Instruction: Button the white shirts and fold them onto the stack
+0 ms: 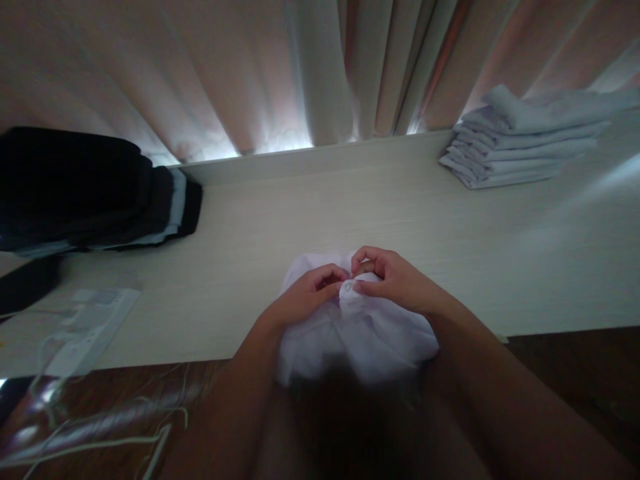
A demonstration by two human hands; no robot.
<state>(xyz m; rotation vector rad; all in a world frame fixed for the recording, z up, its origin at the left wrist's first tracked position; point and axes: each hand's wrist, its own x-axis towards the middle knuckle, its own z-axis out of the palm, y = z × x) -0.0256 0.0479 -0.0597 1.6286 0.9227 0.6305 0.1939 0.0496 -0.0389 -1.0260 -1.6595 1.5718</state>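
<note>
Both grips, left hand and right hand, pinch the white garment at the desk's six o'clock edge, where a loosened pinch could let the cloth slide off.

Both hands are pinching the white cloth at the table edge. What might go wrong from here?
1. The white garment hangs over the table edge; it might slide off if the left hand and right hand loosen.
2. Dim light and bunched folds hide the pinched spot, so fingers may slip.
</note>
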